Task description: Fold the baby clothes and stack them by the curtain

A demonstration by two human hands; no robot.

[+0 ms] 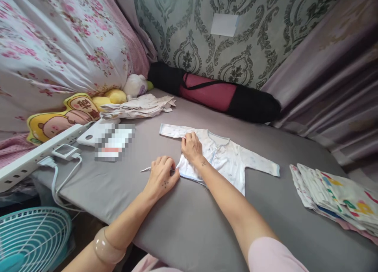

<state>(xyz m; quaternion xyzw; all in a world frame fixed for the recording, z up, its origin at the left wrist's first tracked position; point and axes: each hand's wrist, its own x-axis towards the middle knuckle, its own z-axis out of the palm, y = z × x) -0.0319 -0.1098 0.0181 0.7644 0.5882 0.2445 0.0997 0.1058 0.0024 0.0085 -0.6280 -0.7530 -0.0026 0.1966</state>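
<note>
A small white baby shirt [227,158] with pale blue trim lies spread on the grey bed sheet [183,224], sleeves out to both sides. My right hand [191,146] rests on the shirt's left half, fingers curled and pressing the cloth down. My left hand [162,176] sits at the shirt's lower left corner, fingers closed on the hem, where a thin white tie string trails left.
A pile of folded white baby clothes [138,106] lies at the back left beside plush toys [118,95]. A stack of folded patterned cloths [336,195] sits at the right. A black and red bag [215,91] lines the wall. A fan [32,236] and a charger with cable [65,152] stand at the left.
</note>
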